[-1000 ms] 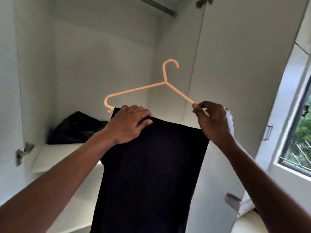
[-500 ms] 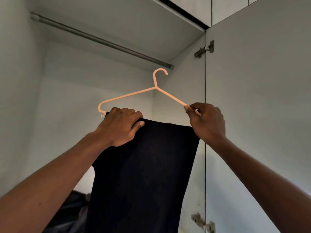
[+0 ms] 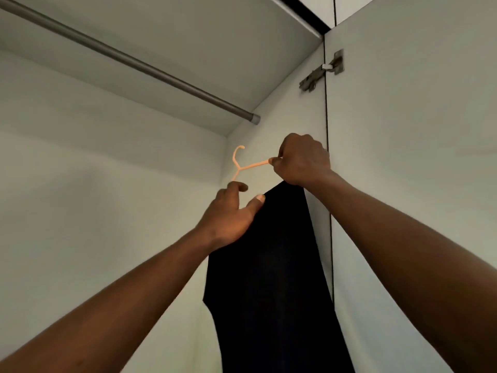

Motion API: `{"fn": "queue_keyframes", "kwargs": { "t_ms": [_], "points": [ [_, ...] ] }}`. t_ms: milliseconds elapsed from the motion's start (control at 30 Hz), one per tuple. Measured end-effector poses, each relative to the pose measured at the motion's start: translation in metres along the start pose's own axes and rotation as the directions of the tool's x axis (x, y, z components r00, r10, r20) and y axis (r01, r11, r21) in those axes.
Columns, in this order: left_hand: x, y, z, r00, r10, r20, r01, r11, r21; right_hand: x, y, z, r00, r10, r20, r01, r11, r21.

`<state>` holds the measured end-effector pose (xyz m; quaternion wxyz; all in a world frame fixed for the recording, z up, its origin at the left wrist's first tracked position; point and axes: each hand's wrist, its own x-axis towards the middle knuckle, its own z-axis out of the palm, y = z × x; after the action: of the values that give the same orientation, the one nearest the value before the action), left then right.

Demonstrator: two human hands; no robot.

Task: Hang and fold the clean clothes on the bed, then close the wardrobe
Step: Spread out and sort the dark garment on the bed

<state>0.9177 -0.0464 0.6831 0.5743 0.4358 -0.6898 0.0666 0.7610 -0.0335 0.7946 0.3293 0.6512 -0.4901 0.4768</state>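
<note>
head view: right hand [image 3: 302, 160] holds hanger [image 3: 250, 166], left hand [image 3: 228, 216] holds garment [image 3: 271, 278].

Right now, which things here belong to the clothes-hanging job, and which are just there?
In the job:
peach hanger, held by the right hand and the left hand
dark garment hanging from it
hanging rail, not yet reached
wardrobe door, open, still to be closed

Just there:
door hinge
upper cupboard

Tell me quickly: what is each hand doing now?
Left hand: thumb on the black garment; grip cannot be told.
Right hand: closed, holding the peach hanger.
</note>
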Motion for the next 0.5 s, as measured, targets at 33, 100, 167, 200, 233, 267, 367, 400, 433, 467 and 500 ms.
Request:
{"fn": "queue_keyframes", "kwargs": {
  "t_ms": [33, 100, 167, 200, 233, 267, 367, 400, 433, 467, 500],
  "points": [
    [0.012, -0.003, 0.011, 1.000, -0.003, 0.027, 0.004, 0.999, -0.037, 0.012, 0.001, 0.007, 1.000, -0.014, -0.004, 0.013, 0.999, -0.033],
    [0.031, -0.012, 0.027, 0.998, 0.002, 0.069, 0.005, 0.995, -0.097, 0.030, 0.001, 0.016, 0.999, -0.035, -0.015, 0.034, 0.996, -0.081],
    [0.045, -0.027, 0.044, 0.997, 0.043, 0.067, -0.034, 0.991, -0.129, 0.047, 0.002, 0.026, 0.996, -0.071, -0.048, 0.063, 0.986, -0.157],
    [0.049, -0.036, 0.052, 0.996, 0.074, 0.059, -0.066, 0.990, -0.120, 0.055, 0.001, 0.030, 0.993, -0.095, -0.070, 0.078, 0.974, -0.212],
    [0.053, -0.048, 0.062, 0.992, 0.107, 0.060, -0.100, 0.989, -0.106, 0.061, -0.001, 0.034, 0.989, -0.118, -0.090, 0.090, 0.959, -0.268],
    [0.055, -0.059, 0.070, 0.987, 0.143, 0.070, -0.136, 0.986, -0.096, 0.066, -0.003, 0.037, 0.985, -0.136, -0.106, 0.097, 0.946, -0.311],
    [0.069, -0.084, 0.092, 0.962, 0.254, 0.103, -0.238, 0.960, -0.145, 0.088, -0.007, 0.050, 0.977, -0.154, -0.145, 0.083, 0.909, -0.408],
    [0.079, -0.089, 0.095, 0.960, 0.261, 0.099, -0.241, 0.954, -0.181, 0.096, -0.009, 0.055, 0.976, -0.157, -0.154, 0.075, 0.895, -0.440],
    [0.089, -0.091, 0.097, 0.965, 0.247, 0.081, -0.224, 0.948, -0.225, 0.103, -0.011, 0.060, 0.974, -0.163, -0.157, 0.073, 0.883, -0.464],
    [0.101, -0.094, 0.099, 0.971, 0.236, 0.049, -0.214, 0.938, -0.271, 0.111, -0.014, 0.067, 0.972, -0.171, -0.163, 0.072, 0.871, -0.486],
    [0.113, -0.096, 0.102, 0.977, 0.214, 0.021, -0.198, 0.931, -0.306, 0.118, -0.016, 0.074, 0.969, -0.180, -0.169, 0.071, 0.859, -0.507]
  ]
}}
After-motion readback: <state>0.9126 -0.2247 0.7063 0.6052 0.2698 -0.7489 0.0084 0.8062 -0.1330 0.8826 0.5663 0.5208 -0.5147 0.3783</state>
